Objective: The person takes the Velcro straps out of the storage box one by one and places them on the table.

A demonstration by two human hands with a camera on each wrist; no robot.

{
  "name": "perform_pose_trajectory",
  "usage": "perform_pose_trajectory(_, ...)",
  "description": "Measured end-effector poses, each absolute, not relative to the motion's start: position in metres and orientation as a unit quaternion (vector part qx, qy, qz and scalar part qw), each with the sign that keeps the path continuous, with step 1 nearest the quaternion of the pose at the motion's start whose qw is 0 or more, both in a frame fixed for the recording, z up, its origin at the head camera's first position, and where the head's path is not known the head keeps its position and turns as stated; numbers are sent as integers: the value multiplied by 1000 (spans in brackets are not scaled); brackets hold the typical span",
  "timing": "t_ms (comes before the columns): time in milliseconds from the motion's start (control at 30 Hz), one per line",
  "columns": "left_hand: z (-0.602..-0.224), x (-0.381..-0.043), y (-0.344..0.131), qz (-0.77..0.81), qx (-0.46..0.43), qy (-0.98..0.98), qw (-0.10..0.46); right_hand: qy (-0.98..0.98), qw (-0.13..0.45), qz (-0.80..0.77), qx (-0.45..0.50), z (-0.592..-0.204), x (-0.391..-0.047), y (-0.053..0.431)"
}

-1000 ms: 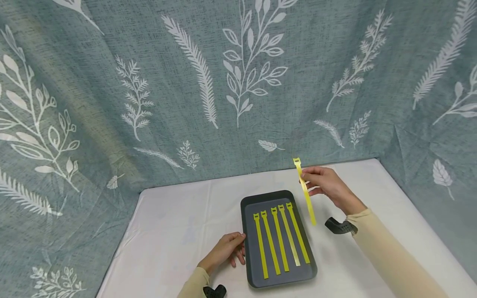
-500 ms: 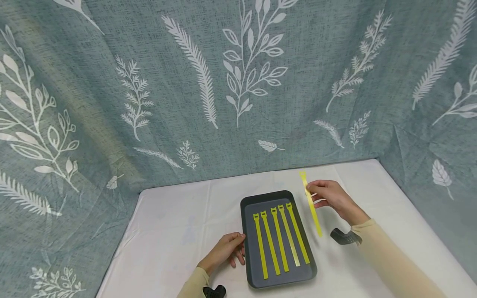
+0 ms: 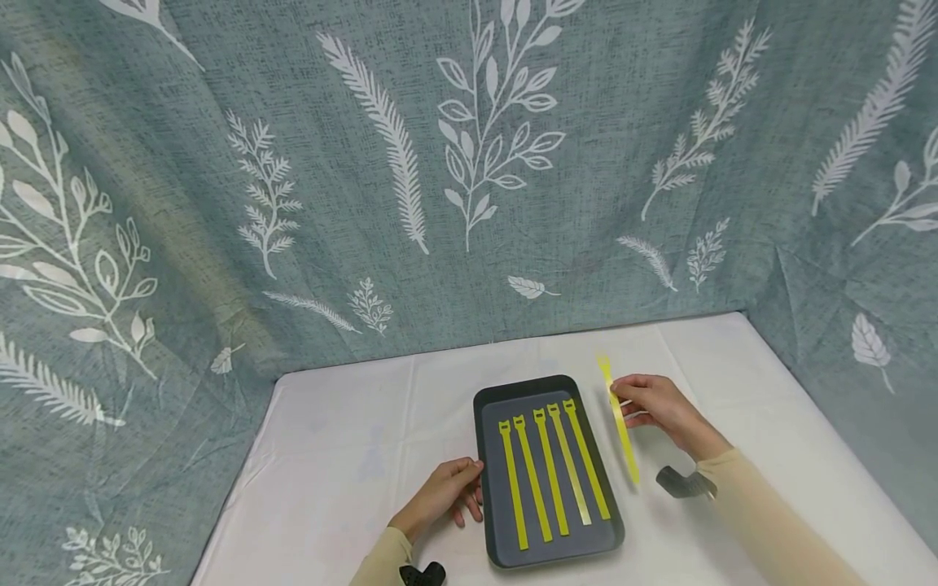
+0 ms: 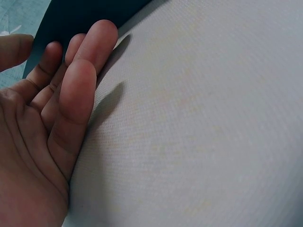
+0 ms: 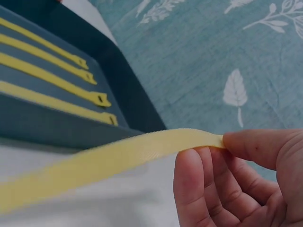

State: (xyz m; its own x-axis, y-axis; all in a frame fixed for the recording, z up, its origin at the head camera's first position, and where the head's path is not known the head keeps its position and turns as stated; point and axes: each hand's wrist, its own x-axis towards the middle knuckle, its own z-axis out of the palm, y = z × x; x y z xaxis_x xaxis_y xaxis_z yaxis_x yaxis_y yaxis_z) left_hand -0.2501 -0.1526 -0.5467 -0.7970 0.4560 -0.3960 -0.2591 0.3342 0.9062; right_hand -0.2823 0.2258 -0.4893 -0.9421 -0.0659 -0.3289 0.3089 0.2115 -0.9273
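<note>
Outside the right side of a dark grey tray (image 3: 619, 533), my right hand (image 3: 663, 411) pinches a yellow hook-and-loop cable tie (image 3: 625, 439) between thumb and fingers. In the right wrist view the held cable tie (image 5: 118, 149) bends away from the fingertips, its slotted head out of sight. Several like yellow cable ties (image 3: 547, 468) lie side by side in the tray, slotted heads toward the far end. My left hand (image 3: 443, 492) holds the tray's left rim, thumb on the edge; in the left wrist view its fingers rest against the tray's outer wall (image 4: 94, 19).
The tray stands on a white cloth-covered table (image 3: 352, 456). Behind and beside the table hangs a blue-green curtain (image 3: 454, 268) with white leaf prints. Each wrist carries a black device, such as the one on the right wrist (image 3: 681, 482).
My right hand has come nearer and slightly to the right, lowering the cable tie beside the tray's right wall. The left hand and the tray have stayed put.
</note>
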Motion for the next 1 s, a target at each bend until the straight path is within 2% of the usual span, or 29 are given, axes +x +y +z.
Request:
perform_pose_trajectory(533, -549, -250, -153, 574, 62, 755, 310, 767, 150, -615, 102, -514, -280, 233)
perform_pose_trajectory(1000, -548, -249, -153, 575, 61, 754, 312, 820, 120, -547, 118, -528, -284, 232)
